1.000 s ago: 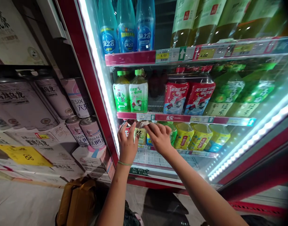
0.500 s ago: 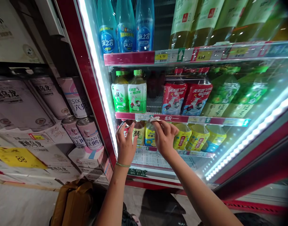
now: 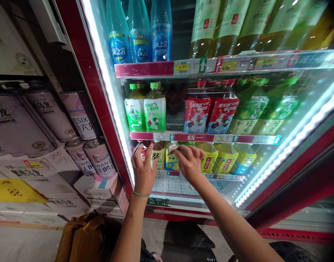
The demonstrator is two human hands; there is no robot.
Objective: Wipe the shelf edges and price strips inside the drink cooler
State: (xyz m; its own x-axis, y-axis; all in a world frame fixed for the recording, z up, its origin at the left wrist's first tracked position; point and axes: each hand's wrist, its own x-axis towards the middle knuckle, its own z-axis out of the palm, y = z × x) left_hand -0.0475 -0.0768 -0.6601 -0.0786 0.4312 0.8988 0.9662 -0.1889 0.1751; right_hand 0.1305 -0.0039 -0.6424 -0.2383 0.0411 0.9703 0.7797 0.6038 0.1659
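Observation:
My left hand (image 3: 143, 173), a band round its wrist, is raised with fingers apart and holds nothing. Its fingertips are in front of the lower-shelf bottles, near a bottle with a cream label (image 3: 158, 154); whether they touch cannot be told. A small crumpled white tissue (image 3: 172, 148) is pinched in the fingers of my right hand (image 3: 190, 162). That hand is below the red price strip (image 3: 187, 137), in front of the lower row. Left of it stands a bottle with a yellow and blue label (image 3: 171, 160), partly covered by the tissue.
Green tea bottles (image 3: 155, 112) and red-labelled bottles (image 3: 196, 114) fill parts of the middle shelf. Blue bottles (image 3: 139, 40) stand above. Bright light strips (image 3: 109, 91) edge the cooler. Cans (image 3: 99, 158) and boxes are stacked at left; a brown bag (image 3: 82, 240) is on the floor.
My right hand has moved down from the price strip with the tissue, to just below it. My left hand has barely changed. The view has shifted slightly.

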